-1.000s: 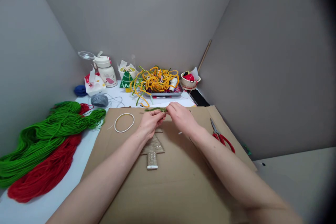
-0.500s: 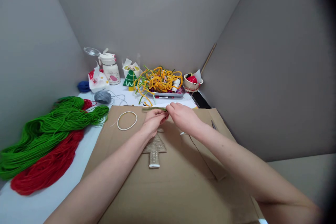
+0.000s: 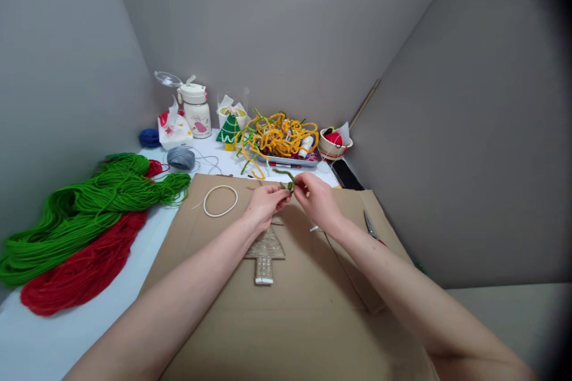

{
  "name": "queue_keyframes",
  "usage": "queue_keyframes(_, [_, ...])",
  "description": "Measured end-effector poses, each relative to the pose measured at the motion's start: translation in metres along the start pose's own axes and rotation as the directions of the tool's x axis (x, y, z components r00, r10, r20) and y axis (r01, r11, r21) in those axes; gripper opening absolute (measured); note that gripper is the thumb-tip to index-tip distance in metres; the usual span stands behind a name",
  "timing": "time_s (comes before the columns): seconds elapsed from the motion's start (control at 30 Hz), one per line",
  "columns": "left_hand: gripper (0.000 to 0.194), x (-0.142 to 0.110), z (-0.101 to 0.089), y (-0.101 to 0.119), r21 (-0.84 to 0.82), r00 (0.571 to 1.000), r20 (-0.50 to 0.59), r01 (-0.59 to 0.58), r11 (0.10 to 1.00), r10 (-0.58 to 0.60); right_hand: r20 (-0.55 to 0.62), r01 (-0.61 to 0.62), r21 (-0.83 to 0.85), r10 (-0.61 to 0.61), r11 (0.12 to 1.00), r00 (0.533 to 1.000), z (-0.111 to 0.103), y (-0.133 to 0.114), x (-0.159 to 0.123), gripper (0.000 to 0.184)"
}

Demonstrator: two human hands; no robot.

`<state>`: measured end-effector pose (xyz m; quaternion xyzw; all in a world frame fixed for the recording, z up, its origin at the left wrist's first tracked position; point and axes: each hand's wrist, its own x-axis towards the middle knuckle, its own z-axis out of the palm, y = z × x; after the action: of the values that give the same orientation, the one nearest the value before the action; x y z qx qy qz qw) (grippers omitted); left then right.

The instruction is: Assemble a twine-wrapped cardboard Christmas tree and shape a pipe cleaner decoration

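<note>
A short dark-green piece of yarn point(image 3: 285, 174) is pinched between my two hands above the far part of the cardboard point(image 3: 313, 297). My left hand point(image 3: 264, 207) is closed on it from the left. From the right, my right hand point(image 3: 315, 197) grips it with fingertips close to the left ones; a loose end sticks up and to the left. Below my left hand lies a tree shape wrapped in tan twine point(image 3: 264, 247), its trunk toward me with a white strip at the end. My left hand hides part of its top.
A white ring point(image 3: 220, 200) lies left of my hands, scissors point(image 3: 370, 226) to the right. Green yarn point(image 3: 80, 214) and red yarn point(image 3: 84, 274) cover the left side. Behind stand a white bottle point(image 3: 196, 113), a small green tree point(image 3: 229, 131), a tray of orange yarn point(image 3: 286, 137) and a bowl point(image 3: 335, 147).
My right hand has shifted slightly right, and the green yarn now bends upward between the hands instead of lying out to the left. The view has turned a little, showing more of the scissors.
</note>
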<state>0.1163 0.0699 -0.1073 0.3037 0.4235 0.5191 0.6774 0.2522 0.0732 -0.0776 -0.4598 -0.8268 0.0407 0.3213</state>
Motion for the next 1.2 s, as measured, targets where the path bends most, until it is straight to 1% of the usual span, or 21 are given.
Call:
queue_keyframes(0.13, [0.018, -0.002, -0.001, 0.002, -0.047, 1.0, -0.001, 0.003, 0.999, -0.003, 0.079, 0.152, -0.187, -0.139, 0.971, 0.987, -0.003, 0.003, -0.002, 0.018])
queue_keyframes(0.2, [0.017, -0.002, -0.002, 0.002, -0.058, 1.0, 0.003, 0.013, 0.998, -0.013, 0.118, 0.195, -0.254, -0.17, 0.947, 0.978, -0.004, 0.005, -0.003, 0.021])
queue_keyframes(0.3, [0.016, -0.001, -0.002, 0.001, -0.075, 1.0, 0.004, 0.02, 0.997, -0.019, 0.138, 0.237, -0.301, -0.204, 0.923, 0.969, -0.005, 0.008, -0.004, 0.023])
queue_keyframes(0.5, [0.015, -0.002, 0.001, 0.004, -0.118, 1.0, 0.011, 0.025, 0.993, -0.024, 0.143, 0.279, -0.333, -0.245, 0.901, 0.959, -0.009, 0.011, -0.003, 0.027])
queue_keyframes(0.6, [0.016, -0.003, 0.001, 0.004, -0.143, 1.0, 0.027, 0.011, 0.99, -0.008, 0.165, 0.299, -0.359, -0.256, 0.884, 0.953, -0.009, 0.013, -0.003, 0.027])
queue_keyframes(0.7, [0.018, -0.003, 0.001, 0.002, -0.134, 0.999, 0.041, -0.015, 0.991, 0.021, 0.176, 0.297, -0.391, -0.246, 0.871, 0.953, -0.009, 0.013, -0.004, 0.027])
queue_keyframes(0.77, [0.021, -0.002, 0.001, 0.001, -0.115, 0.998, 0.037, -0.037, 0.993, 0.041, 0.177, 0.286, -0.402, -0.232, 0.87, 0.956, -0.009, 0.013, -0.004, 0.026])
queue_keyframes(0.9, [0.025, -0.002, 0.002, -0.002, -0.108, 0.997, -0.01, -0.071, 0.992, 0.07, 0.183, 0.276, -0.383, -0.221, 0.882, 0.958, -0.008, 0.01, -0.004, 0.025])
queue_keyframes(0.97, [0.023, -0.001, 0.002, -0.002, -0.102, 0.996, -0.003, -0.092, 0.99, 0.093, 0.169, 0.254, -0.327, -0.208, 0.91, 0.963, -0.007, 0.009, -0.004, 0.024])
queue_keyframes(1.0, [0.021, -0.001, 0.002, -0.002, -0.096, 0.995, 0.004, -0.102, 0.99, 0.103, 0.143, 0.223, -0.273, -0.19, 0.936, 0.971, -0.006, 0.009, -0.004, 0.024])
queue_keyframes(1.03, [0.019, -0.001, 0.002, -0.001, -0.091, 0.994, 0.009, -0.11, 0.99, 0.111, 0.103, 0.171, -0.193, -0.153, 0.966, 0.983, -0.005, 0.009, -0.004, 0.023])
queue_keyframes(1.07, [0.018, 0.0, 0.002, 0.0, -0.091, 0.993, 0.004, -0.114, 0.989, 0.115, 0.055, 0.094, -0.083, -0.089, 0.992, 0.994, -0.004, 0.01, -0.004, 0.022])
queue_keyframes(1.1, [0.017, 0.0, 0.002, 0.0, -0.099, 0.993, -0.005, -0.117, 0.988, 0.118, 0.019, -0.003, 0.055, 0.002, 0.998, 1.0, -0.003, 0.01, -0.003, 0.02])
queue_keyframes(1.13, [0.017, 0.001, 0.001, 0.001, -0.119, 0.993, -0.019, -0.122, 0.985, 0.121, 0.011, -0.113, 0.213, 0.113, 0.97, 0.994, -0.002, 0.01, -0.003, 0.02])
queue_keyframes(1.17, [0.018, 0.001, 0.001, 0.002, -0.142, 0.992, -0.027, -0.128, 0.981, 0.126, 0.037, -0.222, 0.371, 0.224, 0.902, 0.974, -0.001, 0.01, -0.002, 0.022])
queue_keyframes(1.2, [0.018, 0.002, 0.0, 0.002, -0.165, 0.99, -0.027, -0.138, 0.977, 0.135, 0.089, -0.318, 0.508, 0.319, 0.801, 0.944, 0.001, 0.01, -0.001, 0.025])
